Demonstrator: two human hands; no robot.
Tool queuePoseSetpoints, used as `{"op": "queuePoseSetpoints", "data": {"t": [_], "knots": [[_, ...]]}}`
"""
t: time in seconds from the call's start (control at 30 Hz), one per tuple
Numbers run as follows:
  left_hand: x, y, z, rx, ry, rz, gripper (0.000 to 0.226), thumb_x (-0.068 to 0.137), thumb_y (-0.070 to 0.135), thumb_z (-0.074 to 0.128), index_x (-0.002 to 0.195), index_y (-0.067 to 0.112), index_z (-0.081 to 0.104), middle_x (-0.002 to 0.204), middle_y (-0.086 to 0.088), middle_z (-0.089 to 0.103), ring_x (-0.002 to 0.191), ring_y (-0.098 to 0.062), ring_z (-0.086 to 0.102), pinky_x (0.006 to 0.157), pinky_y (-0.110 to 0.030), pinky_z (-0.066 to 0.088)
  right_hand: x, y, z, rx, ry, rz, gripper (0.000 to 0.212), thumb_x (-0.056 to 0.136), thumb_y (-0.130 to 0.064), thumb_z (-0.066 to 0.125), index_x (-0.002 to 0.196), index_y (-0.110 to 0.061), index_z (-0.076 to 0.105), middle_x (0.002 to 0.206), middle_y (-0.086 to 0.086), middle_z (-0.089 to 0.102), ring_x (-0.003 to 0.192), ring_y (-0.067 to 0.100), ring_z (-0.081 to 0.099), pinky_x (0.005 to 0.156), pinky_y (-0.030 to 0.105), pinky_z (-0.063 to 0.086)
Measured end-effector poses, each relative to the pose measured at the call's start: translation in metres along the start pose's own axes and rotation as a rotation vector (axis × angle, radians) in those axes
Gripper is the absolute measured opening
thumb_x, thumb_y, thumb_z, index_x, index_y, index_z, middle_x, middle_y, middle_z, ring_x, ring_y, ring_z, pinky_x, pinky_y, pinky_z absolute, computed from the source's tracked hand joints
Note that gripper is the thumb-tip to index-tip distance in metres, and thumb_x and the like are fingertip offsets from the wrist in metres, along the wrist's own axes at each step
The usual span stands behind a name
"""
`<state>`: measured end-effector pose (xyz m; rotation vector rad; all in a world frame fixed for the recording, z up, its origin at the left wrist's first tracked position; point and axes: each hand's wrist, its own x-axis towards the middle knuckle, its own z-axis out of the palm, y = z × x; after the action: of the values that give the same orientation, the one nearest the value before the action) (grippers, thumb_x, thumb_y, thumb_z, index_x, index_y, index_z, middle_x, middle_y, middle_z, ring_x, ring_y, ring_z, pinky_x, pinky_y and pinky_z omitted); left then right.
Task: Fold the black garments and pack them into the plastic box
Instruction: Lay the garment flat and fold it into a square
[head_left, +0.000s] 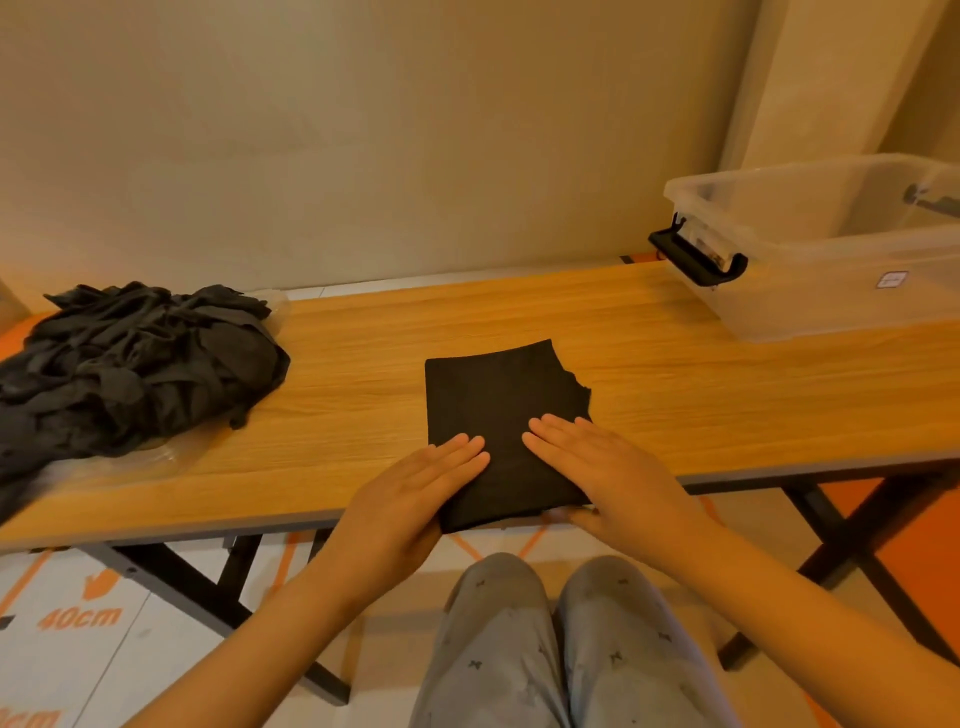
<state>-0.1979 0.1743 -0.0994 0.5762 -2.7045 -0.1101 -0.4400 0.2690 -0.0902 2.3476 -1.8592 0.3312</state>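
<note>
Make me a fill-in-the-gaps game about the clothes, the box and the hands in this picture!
1. The left hand and the right hand lie flat on a folded ____ garment.
2. On the table, the clear plastic box stands at the ____ end.
3. The unfolded pile of garments lies to the ____ of the folded one.

Missing words: black; right; left.
</note>
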Motion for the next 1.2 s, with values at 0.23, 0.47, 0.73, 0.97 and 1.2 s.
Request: {"op": "queuePoseSetpoints", "data": {"t": [0.23,0.47,0.73,0.97,1.2], "knots": [[-0.014,0.01,0.002,-0.06,0.105,-0.03,0.05,0.092,0.025,0.056,0.141,0.024,0.047,0.149,0.012,0.041,0.14,-0.001,0.029,0.115,-0.022,0.025,-0.023,0.007,0.009,0.014,0.258,-0.146,0.076,0.06,-0.01,0.089,0.129,-0.01,0.059,0.135,0.007,0.057,0.125,0.021,0.054,0.104,0.041,0.037],[-0.013,0.022,-0.022,-0.502,0.048,-0.257,0.041,0.09,0.036,0.043,0.129,0.036,0.056,0.133,0.021,0.056,0.129,0.003,0.044,0.107,-0.018,0.035,-0.026,0.012,-0.014,0.34,0.228,-0.013,0.033,0.089,-0.036,0.055,0.119,-0.026,0.062,0.11,-0.008,0.069,0.1,0.008,0.065,0.079,0.032,0.057],[0.052,0.006,-0.064,-0.859,0.222,-0.549,0.021,0.097,0.015,0.052,0.105,0.025,0.068,0.096,0.004,0.074,0.087,-0.008,0.067,0.073,-0.02,0.053,0.042,0.016,-0.061,1.039,0.165,0.405,0.012,0.094,-0.021,0.058,0.103,-0.023,0.065,0.099,-0.003,0.069,0.095,0.01,0.065,0.08,0.028,0.056],[0.104,-0.045,-0.037,-0.633,0.062,-0.86,0.014,0.094,0.022,0.059,0.103,0.013,0.064,0.08,-0.006,0.067,0.058,-0.013,0.058,0.051,-0.023,0.045,0.105,0.046,-0.032,0.613,-0.016,0.751,0.022,0.089,-0.029,0.063,0.104,-0.013,0.062,0.094,0.004,0.061,0.086,0.019,0.057,0.07,0.033,0.048],[0.103,-0.045,-0.018,-0.311,0.139,-0.789,0.008,0.092,0.024,0.058,0.099,0.022,0.062,0.072,0.003,0.06,0.066,-0.012,0.057,0.052,-0.028,0.037,0.092,0.039,-0.011,0.427,0.145,0.723,0.025,0.094,-0.034,0.057,0.115,-0.022,0.048,0.086,-0.004,0.057,0.075,0.012,0.056,0.053,0.023,0.037]]}}
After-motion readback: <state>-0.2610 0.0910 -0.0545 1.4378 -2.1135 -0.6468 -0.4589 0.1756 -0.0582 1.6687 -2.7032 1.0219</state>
